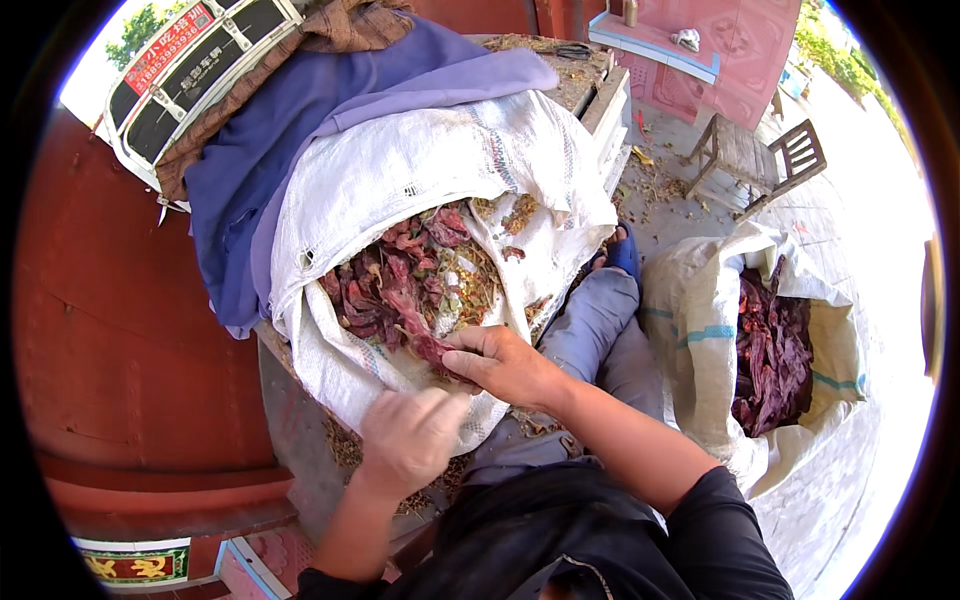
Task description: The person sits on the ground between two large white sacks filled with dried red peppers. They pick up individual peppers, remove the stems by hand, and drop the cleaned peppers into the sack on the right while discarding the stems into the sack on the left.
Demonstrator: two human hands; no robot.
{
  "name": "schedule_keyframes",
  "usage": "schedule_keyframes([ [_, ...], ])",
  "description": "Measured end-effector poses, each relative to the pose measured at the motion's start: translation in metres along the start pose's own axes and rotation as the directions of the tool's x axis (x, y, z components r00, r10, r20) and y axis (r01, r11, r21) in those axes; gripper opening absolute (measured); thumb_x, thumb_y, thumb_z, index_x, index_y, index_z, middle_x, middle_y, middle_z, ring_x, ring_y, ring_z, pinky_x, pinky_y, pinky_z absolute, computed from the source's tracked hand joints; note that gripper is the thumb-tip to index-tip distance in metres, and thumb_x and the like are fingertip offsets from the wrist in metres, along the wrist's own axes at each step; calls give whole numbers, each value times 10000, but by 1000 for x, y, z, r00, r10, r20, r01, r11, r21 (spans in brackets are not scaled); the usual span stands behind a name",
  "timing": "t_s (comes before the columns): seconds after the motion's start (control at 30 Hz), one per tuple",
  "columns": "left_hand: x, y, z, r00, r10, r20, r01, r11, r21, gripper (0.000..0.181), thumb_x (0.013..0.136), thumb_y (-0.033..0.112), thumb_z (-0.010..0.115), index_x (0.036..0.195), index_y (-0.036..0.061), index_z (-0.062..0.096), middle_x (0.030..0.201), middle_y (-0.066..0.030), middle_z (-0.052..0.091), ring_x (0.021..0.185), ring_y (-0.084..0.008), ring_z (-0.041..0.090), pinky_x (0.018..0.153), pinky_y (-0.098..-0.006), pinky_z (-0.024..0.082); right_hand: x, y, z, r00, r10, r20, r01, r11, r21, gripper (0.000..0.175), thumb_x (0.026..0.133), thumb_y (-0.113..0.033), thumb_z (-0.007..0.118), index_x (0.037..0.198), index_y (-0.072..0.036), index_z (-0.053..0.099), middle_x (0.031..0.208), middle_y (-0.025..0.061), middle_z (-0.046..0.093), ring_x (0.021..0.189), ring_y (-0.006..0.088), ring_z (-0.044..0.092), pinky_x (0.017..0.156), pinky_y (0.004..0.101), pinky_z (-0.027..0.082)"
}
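Between the thumb and fingers of my right hand (506, 367) is a long dried red chili pepper (401, 296). My left hand (416, 439) is close beside it, fingers curled and blurred by motion; whether anything is in it cannot be made out. In front of me lies a white woven sack (390, 161), its mouth facing me. Wrinkled dried peppers (360, 289) fill the opening, next to loose yellowish seeds and crumbs (480, 281). The pepper in my right hand reaches over the lower edge of that opening.
An upright woven sack (682, 300) of dark red dried peppers (772, 352) stands at my right. Blue-purple cloth (247, 195) drapes behind the white sack. A small wooden chair (750, 157) is farther off, near debris on the floor. A red wall or panel (135, 300) rises at left.
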State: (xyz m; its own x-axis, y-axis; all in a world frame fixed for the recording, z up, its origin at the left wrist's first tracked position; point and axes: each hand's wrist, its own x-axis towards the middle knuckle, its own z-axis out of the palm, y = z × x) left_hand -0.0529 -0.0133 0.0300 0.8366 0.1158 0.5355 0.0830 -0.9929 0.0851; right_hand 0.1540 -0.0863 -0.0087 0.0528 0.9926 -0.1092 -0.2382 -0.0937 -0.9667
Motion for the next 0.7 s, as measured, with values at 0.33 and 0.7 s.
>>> schedule_keyframes([
  [0.33, 35, -42, -21, 944, -39, 327, 80, 991, -111, 211, 875, 38, 742, 1085, 39, 731, 1030, -144, 687, 915, -359, 688, 778, -466, 556, -36, -22, -20, 921, -358, 151, 337, 543, -770, 263, 1023, -213, 671, 1221, -46, 721, 1055, 204, 735, 961, 437, 724, 849, 519, 581],
  [0.7, 54, -29, -9, 942, 159, 295, -119, 982, -149, 130, 865, 112, 730, 949, 57, 646, 935, -122, 595, 852, -330, 630, 746, -472, 503, -30, -26, -26, 945, -99, 313, 317, 520, -793, 299, 1105, -314, 595, 1122, -17, 632, 953, 244, 687, 915, 476, 687, 823, 567, 538],
])
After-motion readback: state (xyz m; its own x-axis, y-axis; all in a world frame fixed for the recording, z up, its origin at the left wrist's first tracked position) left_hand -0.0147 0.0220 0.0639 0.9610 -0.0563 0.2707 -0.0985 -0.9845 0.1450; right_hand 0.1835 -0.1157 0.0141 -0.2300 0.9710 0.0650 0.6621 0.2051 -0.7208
